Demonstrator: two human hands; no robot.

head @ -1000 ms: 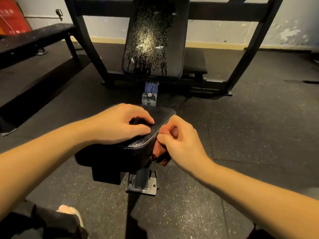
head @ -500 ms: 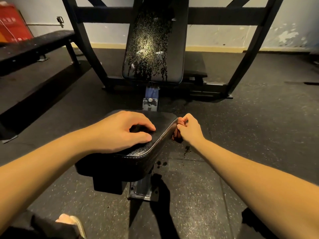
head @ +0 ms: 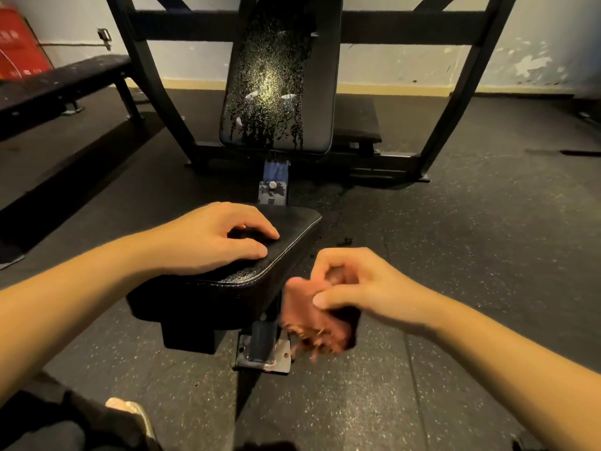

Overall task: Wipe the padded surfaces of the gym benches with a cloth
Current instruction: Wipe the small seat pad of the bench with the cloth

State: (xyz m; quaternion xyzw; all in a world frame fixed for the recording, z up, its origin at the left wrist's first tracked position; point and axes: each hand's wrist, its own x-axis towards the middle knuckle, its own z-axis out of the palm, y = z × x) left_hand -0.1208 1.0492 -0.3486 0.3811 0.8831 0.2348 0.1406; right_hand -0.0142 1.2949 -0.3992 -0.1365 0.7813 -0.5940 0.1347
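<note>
A black padded seat (head: 286, 242) of a gym bench sits low in front of me. My left hand (head: 211, 239) rests on top of the seat with its fingers bent and fingertips on the pad. To the right of the seat, my right hand (head: 354, 284) pinches a reddish-brown cloth (head: 312, 320), which hangs blurred just off the seat's right side, not touching the top. Behind the seat stands the black padded backrest (head: 279, 79), upright and covered in wet droplets and drip streaks.
The black steel frame (head: 455, 92) of the bench rises behind the backrest. A flat bench (head: 58, 79) stands at the far left, with a red object (head: 16, 50) behind it. The floor is dark speckled rubber (head: 455, 255). My shoe (head: 130, 408) shows at the bottom left.
My right hand has pulled the cloth back along the seat's right edge toward me and away from it. My left hand has stayed on the seat.
</note>
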